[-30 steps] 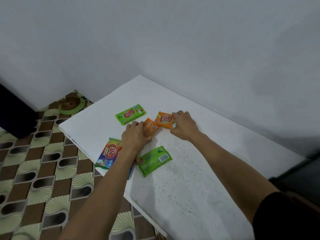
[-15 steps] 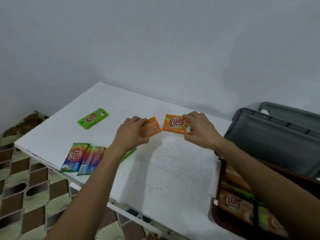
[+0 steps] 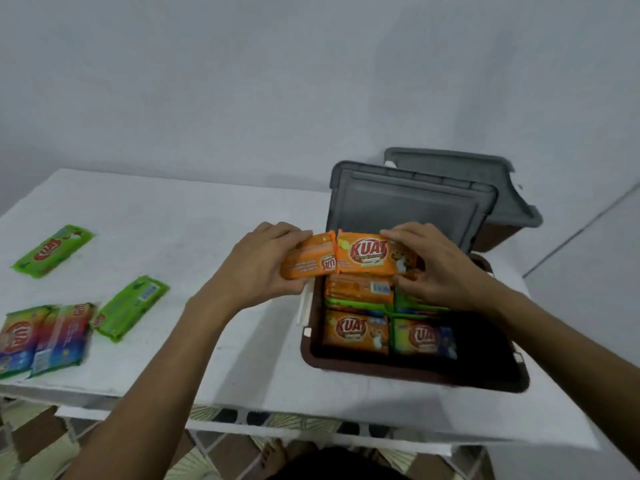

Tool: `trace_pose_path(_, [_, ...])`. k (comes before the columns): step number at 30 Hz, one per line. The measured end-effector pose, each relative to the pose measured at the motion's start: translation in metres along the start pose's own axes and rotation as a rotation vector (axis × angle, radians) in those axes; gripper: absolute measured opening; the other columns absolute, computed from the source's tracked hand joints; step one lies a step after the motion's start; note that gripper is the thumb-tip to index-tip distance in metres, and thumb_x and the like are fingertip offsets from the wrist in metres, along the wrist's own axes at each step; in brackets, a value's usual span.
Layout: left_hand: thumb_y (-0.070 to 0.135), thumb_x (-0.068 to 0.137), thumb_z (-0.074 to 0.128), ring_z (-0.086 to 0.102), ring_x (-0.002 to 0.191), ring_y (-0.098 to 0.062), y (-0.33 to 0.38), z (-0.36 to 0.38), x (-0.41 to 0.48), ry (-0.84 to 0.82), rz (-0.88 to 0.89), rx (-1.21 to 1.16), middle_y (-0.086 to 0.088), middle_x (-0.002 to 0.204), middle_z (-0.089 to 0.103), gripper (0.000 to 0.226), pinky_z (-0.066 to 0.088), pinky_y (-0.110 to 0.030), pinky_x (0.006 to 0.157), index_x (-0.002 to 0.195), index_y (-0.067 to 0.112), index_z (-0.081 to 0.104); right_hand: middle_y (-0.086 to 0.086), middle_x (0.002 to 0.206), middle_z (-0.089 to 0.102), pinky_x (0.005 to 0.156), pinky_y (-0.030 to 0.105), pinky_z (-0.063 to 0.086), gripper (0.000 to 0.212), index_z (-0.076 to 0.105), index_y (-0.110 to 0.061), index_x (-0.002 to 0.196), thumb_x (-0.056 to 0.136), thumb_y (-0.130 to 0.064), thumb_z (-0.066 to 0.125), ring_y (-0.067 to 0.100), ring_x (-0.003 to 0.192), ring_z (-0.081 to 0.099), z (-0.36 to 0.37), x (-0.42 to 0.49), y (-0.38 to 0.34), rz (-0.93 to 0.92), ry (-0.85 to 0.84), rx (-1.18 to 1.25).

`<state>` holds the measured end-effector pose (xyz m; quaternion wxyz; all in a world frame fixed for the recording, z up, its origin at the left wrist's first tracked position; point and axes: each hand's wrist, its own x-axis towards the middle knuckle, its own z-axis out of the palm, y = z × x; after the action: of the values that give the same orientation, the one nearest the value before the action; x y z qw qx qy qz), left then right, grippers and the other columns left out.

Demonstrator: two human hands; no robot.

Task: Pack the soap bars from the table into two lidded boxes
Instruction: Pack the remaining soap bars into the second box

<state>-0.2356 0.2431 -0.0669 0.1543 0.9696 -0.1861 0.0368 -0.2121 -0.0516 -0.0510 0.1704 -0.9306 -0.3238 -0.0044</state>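
Head view:
- Step in hand: moving two orange bars into box.
- Left hand (image 3: pixel 263 261) grips orange bar (image 3: pixel 308 259). Right hand (image 3: pixel 436 268) grips second orange bar (image 3: pixel 367 254). Bar edges touch.
- Open box (image 3: pixel 415 375) lies below hands, part filled. Lid (image 3: pixel 408 206) stands upright beyond them.
- Next move, probably: lower both bars onto packed rows, then let go.
- Green bars (image 3: pixel 130 308) and rainbow bars (image 3: pixel 41 337) wait on desk (image 3: pixel 207 220), well left of left hand.

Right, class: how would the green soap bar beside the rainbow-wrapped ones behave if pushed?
The green soap bar lies flat and box-shaped, so it would probably slide, not roll or tip. Its plastic wrapper may be slippery. Its straight edges suggest it stays stiff.
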Motion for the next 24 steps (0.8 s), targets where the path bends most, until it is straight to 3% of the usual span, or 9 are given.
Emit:
trace_pose_path(5, [0.055,0.071,0.061,0.042,0.117,-0.012,0.050,0.013,0.004,-0.117,0.110,-0.014,0.008,0.137,0.047,0.080,0.042,-0.028,0.096,0.143,0.028,0.039,-0.008,0.137,0.041,0.094,0.013,0.032,0.069,0.036,-0.030,0.143,0.082,-0.047,0.061,0.003,0.118,0.036,-0.008,-0.062,0.025,0.093,-0.085,0.083])
trace_pose_path(8, [0.053,0.077,0.066,0.039,0.125,-0.010,0.071,0.024,0.007,-0.208,0.170,-0.008,0.010,0.144,0.041,0.078,0.040,-0.028,0.099,0.145,0.033,0.033,-0.013,0.140,0.036,0.095,0.012,0.035,0.068,0.032,-0.034,0.144,0.085,-0.045,0.063,0.000,0.121,0.035,-0.009,-0.088,0.039,0.113,-0.166,0.091])
trace_pose_path(12, [0.055,0.079,0.064,0.034,0.136,-0.012,0.087,0.044,0.012,-0.334,0.225,0.064,0.009,0.151,0.036,0.079,0.034,-0.033,0.110,0.147,0.034,0.029,-0.014,0.144,0.032,0.100,0.009,0.029,0.068,0.028,-0.035,0.145,0.087,-0.049,0.060,-0.001,0.123,0.032,-0.003,-0.106,0.049,0.130,-0.301,0.043])
trace_pose_path(17, [0.051,0.081,0.066,0.041,0.132,-0.014,0.092,0.068,0.018,-0.401,0.269,0.174,0.007,0.146,0.044,0.074,0.037,-0.034,0.105,0.144,0.028,0.037,-0.008,0.148,0.035,0.113,0.025,0.028,0.067,0.030,-0.031,0.147,0.089,-0.047,0.060,0.008,0.136,0.030,0.013,-0.105,0.052,0.131,-0.409,-0.085])
trace_pose_path(24, [0.046,0.082,0.067,0.052,0.122,-0.018,0.091,0.080,0.022,-0.417,0.296,0.258,0.002,0.138,0.053,0.066,0.044,-0.035,0.098,0.140,0.025,0.043,-0.006,0.147,0.041,0.114,0.032,0.031,0.062,0.037,-0.029,0.144,0.089,-0.045,0.061,0.014,0.136,0.037,0.031,-0.095,0.055,0.071,-0.442,-0.237])
